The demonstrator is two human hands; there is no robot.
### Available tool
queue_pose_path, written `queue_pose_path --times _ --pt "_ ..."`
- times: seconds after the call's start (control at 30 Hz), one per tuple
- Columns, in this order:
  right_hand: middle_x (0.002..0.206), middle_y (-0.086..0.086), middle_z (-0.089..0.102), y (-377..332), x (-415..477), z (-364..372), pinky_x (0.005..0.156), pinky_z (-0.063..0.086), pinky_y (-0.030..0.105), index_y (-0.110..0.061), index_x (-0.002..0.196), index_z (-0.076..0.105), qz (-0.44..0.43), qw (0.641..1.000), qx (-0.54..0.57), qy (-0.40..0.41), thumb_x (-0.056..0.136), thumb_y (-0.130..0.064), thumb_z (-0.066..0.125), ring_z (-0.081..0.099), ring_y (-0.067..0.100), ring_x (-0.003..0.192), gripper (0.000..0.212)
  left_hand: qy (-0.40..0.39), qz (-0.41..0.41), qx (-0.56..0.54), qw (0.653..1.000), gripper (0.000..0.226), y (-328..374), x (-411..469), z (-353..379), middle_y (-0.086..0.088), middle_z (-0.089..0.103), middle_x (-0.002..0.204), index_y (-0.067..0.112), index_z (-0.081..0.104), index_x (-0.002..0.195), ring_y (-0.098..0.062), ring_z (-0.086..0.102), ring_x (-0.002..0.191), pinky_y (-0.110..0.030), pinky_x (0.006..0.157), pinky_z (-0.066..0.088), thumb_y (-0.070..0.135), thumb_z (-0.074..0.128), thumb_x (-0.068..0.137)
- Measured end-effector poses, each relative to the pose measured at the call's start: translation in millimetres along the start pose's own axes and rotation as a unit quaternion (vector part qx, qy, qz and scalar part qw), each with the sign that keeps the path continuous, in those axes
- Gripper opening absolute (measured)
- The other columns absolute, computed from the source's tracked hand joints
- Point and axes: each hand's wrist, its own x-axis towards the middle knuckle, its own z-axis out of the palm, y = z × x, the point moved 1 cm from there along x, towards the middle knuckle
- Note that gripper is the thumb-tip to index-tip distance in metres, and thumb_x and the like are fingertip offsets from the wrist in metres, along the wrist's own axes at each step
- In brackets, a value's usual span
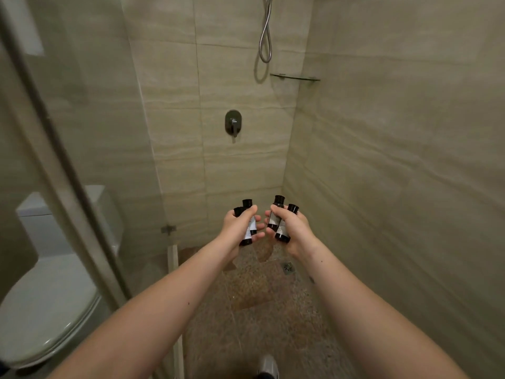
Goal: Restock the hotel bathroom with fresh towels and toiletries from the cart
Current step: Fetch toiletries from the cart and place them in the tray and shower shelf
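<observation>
two dark bottles (pixel 247 225) gripped in left hand (pixel 237 228), two more bottles (pixel 281 228) gripped in right hand (pixel 293 228), shower stall

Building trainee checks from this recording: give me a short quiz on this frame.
1. True or false: the left hand and the right hand each grip two bottles.
2. Where is the shelf? A) high in the corner, right of the hose; B) at knee level; C) on the left wall.
3. Fill in: the drain lies nearer the ___ hand.
Key: 1 true; 2 A; 3 right.
</observation>
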Motion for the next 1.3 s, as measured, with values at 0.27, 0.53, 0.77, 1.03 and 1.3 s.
queue_pose_path --times 0.27,0.53,0.77,1.03,1.3 --pt "0.085 0.003 0.069 -56.9 170.3 24.3 0.056 0.056 0.025 -0.011 0.096 0.063 -0.006 0.999 -0.014 -0.044 0.093 -0.014 0.064 0.067 0.013 0.068 0.004 0.004 0.033 0.006 0.999 0.015 43.5 157.7 45.4 -0.008 0.064 0.082 0.010 0.057 0.087 -0.018 0.064 0.066 -0.030 0.052 0.059 0.021 0.062 0.096" --pt "0.083 0.002 0.069 -161.2 338.3 27.4 0.058 0.056 0.025 -0.013 0.090 0.063 -0.047 0.996 -0.031 -0.068 0.093 -0.014 0.065 0.068 0.015 0.074 0.003 -0.012 0.067 0.000 0.998 0.013 106.8 318.2 133.2 -0.011 0.065 0.094 0.011 0.056 0.094 -0.019 0.067 0.074 -0.030 0.056 0.060 0.023 0.061 0.096" --pt "0.087 0.001 0.070 -209.2 435.5 19.6 0.054 0.055 0.023 -0.013 0.091 0.065 -0.057 0.996 -0.027 -0.066 0.092 -0.015 0.066 0.068 0.014 0.079 0.003 -0.022 0.084 0.011 0.996 0.016 136.5 416.0 180.1 -0.009 0.066 0.094 0.011 0.057 0.101 -0.020 0.070 0.079 -0.029 0.055 0.058 0.025 0.063 0.095" --pt "0.087 0.001 0.071 -276.7 549.3 31.0 0.059 0.057 0.025 -0.014 0.094 0.064 -0.098 0.994 -0.020 -0.050 0.091 -0.015 0.066 0.067 0.012 0.075 0.004 -0.074 0.114 0.033 0.990 0.016 185.3 538.8 237.1 -0.010 0.066 0.094 0.009 0.058 0.099 -0.018 0.071 0.078 -0.032 0.062 0.061 0.024 0.061 0.096" --pt "0.094 0.005 0.071 -384.1 668.2 79.2 0.054 0.055 0.023 -0.007 0.107 0.066 -0.177 0.982 -0.002 -0.062 0.092 -0.018 0.066 0.067 0.013 0.076 0.018 -0.157 0.205 0.078 0.963 0.022 295.6 670.6 292.7 -0.008 0.067 0.094 0.007 0.062 0.102 -0.013 0.070 0.076 -0.029 0.060 0.058 0.028 0.061 0.096"
